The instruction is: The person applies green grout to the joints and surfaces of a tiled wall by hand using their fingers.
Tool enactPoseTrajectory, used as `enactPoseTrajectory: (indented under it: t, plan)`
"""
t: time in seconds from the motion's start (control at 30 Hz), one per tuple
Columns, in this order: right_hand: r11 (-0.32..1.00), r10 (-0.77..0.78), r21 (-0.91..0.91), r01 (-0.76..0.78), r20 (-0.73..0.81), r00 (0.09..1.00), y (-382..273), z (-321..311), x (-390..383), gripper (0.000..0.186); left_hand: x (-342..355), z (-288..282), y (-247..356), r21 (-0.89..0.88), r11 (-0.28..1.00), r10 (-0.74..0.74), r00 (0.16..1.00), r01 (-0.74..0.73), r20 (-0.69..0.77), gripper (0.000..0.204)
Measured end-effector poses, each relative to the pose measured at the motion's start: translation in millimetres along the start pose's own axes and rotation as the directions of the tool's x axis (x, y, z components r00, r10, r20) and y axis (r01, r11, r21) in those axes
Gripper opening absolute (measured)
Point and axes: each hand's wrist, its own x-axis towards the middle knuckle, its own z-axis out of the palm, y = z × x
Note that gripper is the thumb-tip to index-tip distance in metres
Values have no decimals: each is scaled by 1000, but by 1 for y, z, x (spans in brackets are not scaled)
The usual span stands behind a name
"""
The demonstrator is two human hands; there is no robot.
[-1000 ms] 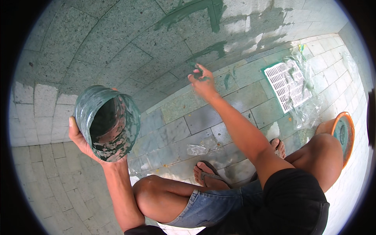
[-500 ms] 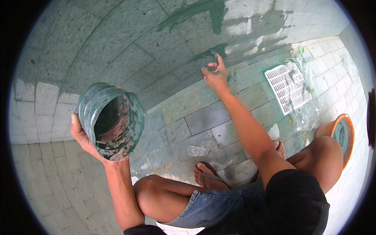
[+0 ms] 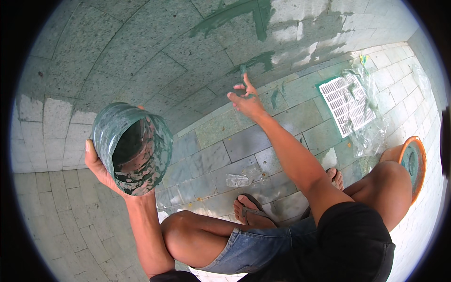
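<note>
My left hand (image 3: pixel 100 167) is wrapped round a cut-off plastic container (image 3: pixel 104 129), tilted so its open mouth faces me. Dark green paste smears its inside and rim. My right hand (image 3: pixel 246 99) reaches to the foot of the tiled wall (image 3: pixel 155 44). Its index finger is stretched out, with green on the fingertip against the wall, and the other fingers are partly bent and hold nothing visible. Beside that fingertip lies a wet green paste smear (image 3: pixel 263 61) along a joint. Higher up, another green streak (image 3: pixel 230 19) crosses the tiles.
On the tiled floor (image 3: pixel 249 141), a white slotted grate (image 3: pixel 340 105) lies to the right with clear plastic wrap (image 3: pixel 371 134) around it. An orange-rimmed bucket (image 3: pixel 422 164) stands by my right knee. A plastic scrap (image 3: pixel 238 180) lies near my sandalled foot (image 3: pixel 246 207).
My right hand has slid left and slightly down along the wall's foot, leaving a green smear to its right. The left hand and container have barely moved.
</note>
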Motion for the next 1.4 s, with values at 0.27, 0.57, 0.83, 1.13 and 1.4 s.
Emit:
enactPoseTrajectory:
  t: [0.27,0.57,0.83,1.13,1.4]
  plan:
    - [992,-59,-116,48,-87,994,-9,-9,3,106,-3,7,-1,48,998,32,999,-30,-38,61]
    - [880,18,-471,59,159,987,0,13,-1,94,-3,1,2,32,999,19,1000,-19,-23,63]
    - [921,-146,-387,43,-241,959,-10,-36,16,96,-2,5,0,22,1000,16,1000,-16,-1,62]
    - [787,-24,-612,81,100,995,9,2,-2,93,-1,0,0,24,1000,8,1000,-8,12,63]
    - [930,-170,-356,89,-204,964,3,-16,14,94,-2,1,2,-3,1000,1,1000,-2,-2,63]
